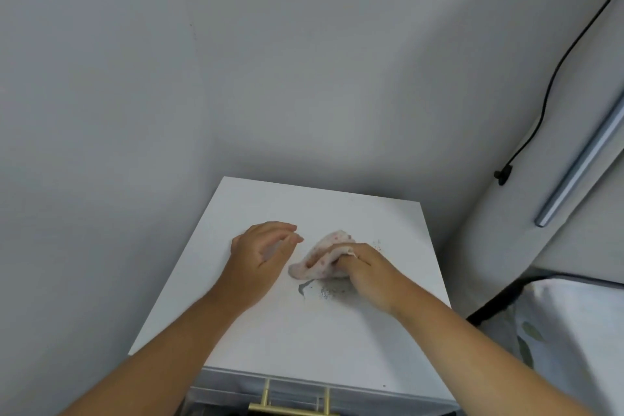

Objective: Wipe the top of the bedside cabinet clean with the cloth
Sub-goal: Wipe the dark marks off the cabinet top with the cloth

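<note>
Head view
Surface: white top of the bedside cabinet (pixel 337 334), set in a corner of pale grey walls (pixel 169 78); grey smear and speckled dirt (pixel 322 292) lie just in front of the cloth.
Drawer: brass handle (pixel 293 407) on the front, at the bottom edge.
Room: black cable (pixel 553 78) hangs down the right wall beside a metal bar (pixel 580 165); patterned bedding (pixel 574 331) at lower right.
Cloth (pixel 320 258): pink-spotted, bunched, resting mid-top.
Right hand (pixel 374 275): fingers curled shut around the cloth, pressing it to the top.
Left hand (pixel 261 255): fingers loosely bent, empty, just left of the cloth; whether it rests on the top I cannot tell.
</note>
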